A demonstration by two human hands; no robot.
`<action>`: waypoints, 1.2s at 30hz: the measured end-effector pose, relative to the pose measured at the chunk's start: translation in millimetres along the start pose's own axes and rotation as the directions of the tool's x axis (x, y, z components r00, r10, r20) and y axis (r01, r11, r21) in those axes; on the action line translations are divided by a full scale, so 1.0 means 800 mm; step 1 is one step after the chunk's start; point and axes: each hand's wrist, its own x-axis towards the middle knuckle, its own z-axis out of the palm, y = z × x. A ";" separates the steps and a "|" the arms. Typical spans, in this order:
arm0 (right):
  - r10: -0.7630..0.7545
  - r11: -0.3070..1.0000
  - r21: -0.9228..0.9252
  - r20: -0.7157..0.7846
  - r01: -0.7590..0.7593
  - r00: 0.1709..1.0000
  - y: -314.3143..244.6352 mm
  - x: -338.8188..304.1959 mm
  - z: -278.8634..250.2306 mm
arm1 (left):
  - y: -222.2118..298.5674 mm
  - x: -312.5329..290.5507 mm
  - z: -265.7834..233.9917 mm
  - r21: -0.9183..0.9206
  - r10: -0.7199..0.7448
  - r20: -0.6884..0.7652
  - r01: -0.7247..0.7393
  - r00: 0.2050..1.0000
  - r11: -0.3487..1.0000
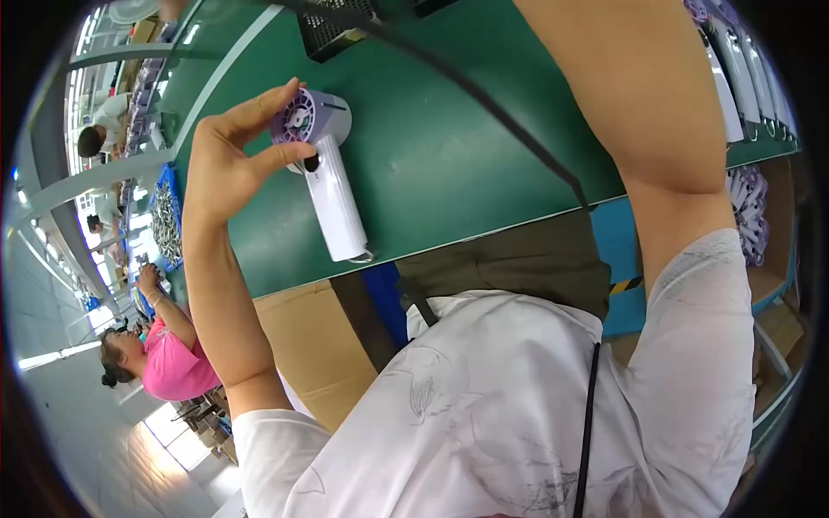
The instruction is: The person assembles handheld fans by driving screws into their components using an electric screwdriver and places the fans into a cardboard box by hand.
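Note:
A small handheld fan (pixel 338 203) with a white handle and a lilac round head lies over the green table, its handle end toward the near edge. A small wire loop shows at that end. My left hand (pixel 233 155) is closed on the fan's head from the left. Its thumb rests by a dark button at the top of the handle, and its fingertips touch the upper rim of the head. My right forearm reaches up past the top edge of the view, so the right hand itself cannot be seen.
A black perforated basket (pixel 332 30) stands at the far side of the green table (pixel 466 164). Several white fan handles (pixel 744 73) line the right. Lilac parts (pixel 749 216) lie below them. At left are a blue tray (pixel 166 220) of metal pieces and a person in pink (pixel 177 363).

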 end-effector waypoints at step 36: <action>0.611 0.775 -0.424 0.319 -0.468 0.724 0.048 0.029 0.075 | -0.077 0.024 0.000 -0.352 0.261 0.061 -0.224 0.964 0.909</action>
